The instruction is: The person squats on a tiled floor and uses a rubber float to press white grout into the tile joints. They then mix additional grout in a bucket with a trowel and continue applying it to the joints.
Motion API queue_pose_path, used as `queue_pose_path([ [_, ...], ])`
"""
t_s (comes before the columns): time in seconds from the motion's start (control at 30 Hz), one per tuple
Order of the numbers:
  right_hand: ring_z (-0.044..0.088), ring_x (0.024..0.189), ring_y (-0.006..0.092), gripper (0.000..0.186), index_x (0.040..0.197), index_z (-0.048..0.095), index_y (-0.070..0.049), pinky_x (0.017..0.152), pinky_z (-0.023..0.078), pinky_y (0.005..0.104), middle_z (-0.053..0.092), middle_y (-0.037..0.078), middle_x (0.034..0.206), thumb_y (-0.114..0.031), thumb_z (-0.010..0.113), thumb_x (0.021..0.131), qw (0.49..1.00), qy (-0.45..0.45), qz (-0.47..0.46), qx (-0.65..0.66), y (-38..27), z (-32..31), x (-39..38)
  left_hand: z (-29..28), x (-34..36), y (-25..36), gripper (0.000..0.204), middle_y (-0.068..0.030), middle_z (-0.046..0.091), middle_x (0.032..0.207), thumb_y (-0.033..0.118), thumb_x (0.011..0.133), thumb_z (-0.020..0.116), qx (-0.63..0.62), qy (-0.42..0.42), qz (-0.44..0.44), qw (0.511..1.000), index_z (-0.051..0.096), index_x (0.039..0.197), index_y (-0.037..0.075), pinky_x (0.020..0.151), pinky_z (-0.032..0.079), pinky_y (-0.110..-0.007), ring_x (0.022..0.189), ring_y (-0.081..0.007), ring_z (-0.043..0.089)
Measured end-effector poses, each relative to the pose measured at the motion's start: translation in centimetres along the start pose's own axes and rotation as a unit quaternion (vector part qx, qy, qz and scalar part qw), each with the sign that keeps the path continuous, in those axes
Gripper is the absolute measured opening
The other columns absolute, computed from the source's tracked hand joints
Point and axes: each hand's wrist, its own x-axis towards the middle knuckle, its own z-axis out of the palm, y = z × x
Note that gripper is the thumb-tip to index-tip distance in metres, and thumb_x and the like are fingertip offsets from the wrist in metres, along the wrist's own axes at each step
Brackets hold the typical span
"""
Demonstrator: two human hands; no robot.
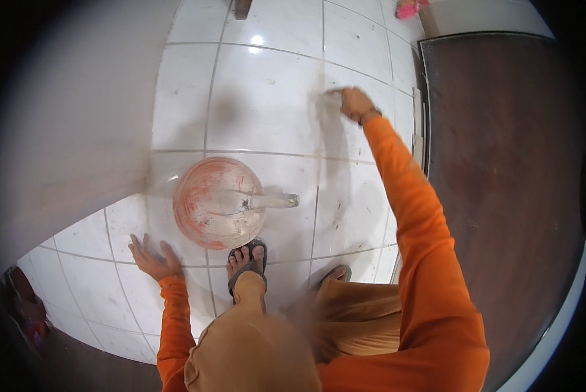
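Observation:
My right hand [357, 104] reaches over the floor tiles near a brownish, smeared joint line. Its fingers are curled, and a thin tip sticks out to the left; whether that is a finger or a small tool I cannot tell. My left hand [154, 259] is open with fingers spread, low near the wall's base, holding nothing. Between the hands stands a round plastic basin [187, 215], stained red and whitish. Across it lies a trowel-like tool with a pale, crusted handle [276, 200] jutting over the right rim.
White floor tiles [260, 98] carry dark specks and grout lines. A pale wall [77, 130] rises at left, a dark brown door-like panel [502, 163] at right. My sandalled foot [246, 258] nearly touches the basin. A pink item [410, 8] lies at the far right.

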Motion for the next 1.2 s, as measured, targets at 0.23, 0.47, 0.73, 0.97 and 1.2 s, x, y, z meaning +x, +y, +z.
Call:
queue_pose_path([
  [0.23, 0.070, 0.104, 0.0373, 0.049, 0.126, 0.072, -0.019, 0.092, 0.057, 0.0431, 0.073, 0.021, 0.112, -0.008, 0.059, 0.081, 0.998, -0.002, 0.007, -0.070, 1.8, -2.2, 14.0, -0.4, 0.5, 0.3, 0.049, -0.0157, 0.039, 0.160, 0.023, 0.093, 0.063, 0.006, -0.016, -0.003, 1.000, 0.056, 0.138, 0.004, 0.119, 0.026, -0.057, 0.148, -0.0436, 0.031],
  [0.47, 0.071, 0.097, 0.0362, 0.054, 0.124, 0.074, -0.024, 0.089, 0.058, 0.0411, 0.074, 0.018, 0.110, -0.005, 0.057, 0.077, 0.995, -0.019, -0.027, -0.094, 0.7, 0.5, 9.9, -0.8, 0.5, 0.5, 0.049, -0.0180, 0.039, 0.160, 0.024, 0.094, 0.062, 0.017, -0.020, 0.010, 1.000, 0.056, 0.137, 0.001, 0.119, 0.027, -0.057, 0.148, -0.0436, 0.031],
  [0.73, 0.071, 0.087, 0.0382, 0.061, 0.119, 0.077, -0.026, 0.083, 0.058, 0.0428, 0.075, 0.018, 0.095, 0.000, 0.060, 0.067, 0.997, -0.059, -0.008, -0.055, -3.0, 3.5, -3.0, -0.5, 0.4, 0.4, 0.051, -0.0172, 0.037, 0.161, 0.026, 0.094, 0.063, 0.003, -0.039, -0.028, 0.999, 0.056, 0.138, 0.001, 0.118, 0.027, -0.057, 0.148, -0.0427, 0.031],
  [0.97, 0.072, 0.086, 0.0366, 0.061, 0.122, 0.076, -0.028, 0.080, 0.058, 0.0438, 0.075, 0.018, 0.095, -0.001, 0.061, 0.068, 0.996, -0.062, 0.015, -0.066, -6.1, 5.7, -9.4, -0.3, -0.1, 0.0, 0.051, -0.0153, 0.039, 0.161, 0.029, 0.093, 0.062, 0.008, -0.010, -0.005, 1.000, 0.059, 0.136, 0.003, 0.119, 0.026, -0.056, 0.149, -0.0419, 0.030],
  [1.2, 0.071, 0.086, 0.0387, 0.053, 0.122, 0.074, -0.014, 0.081, 0.058, 0.0403, 0.075, 0.021, 0.098, -0.002, 0.054, 0.074, 0.998, -0.059, 0.028, 0.025, -0.6, 5.5, -10.4, 0.4, -0.4, -0.5, 0.054, -0.0182, 0.037, 0.161, 0.033, 0.096, 0.060, -0.009, -0.013, 0.007, 1.000, 0.055, 0.141, 0.004, 0.119, 0.025, -0.058, 0.148, -0.0441, 0.030],
])
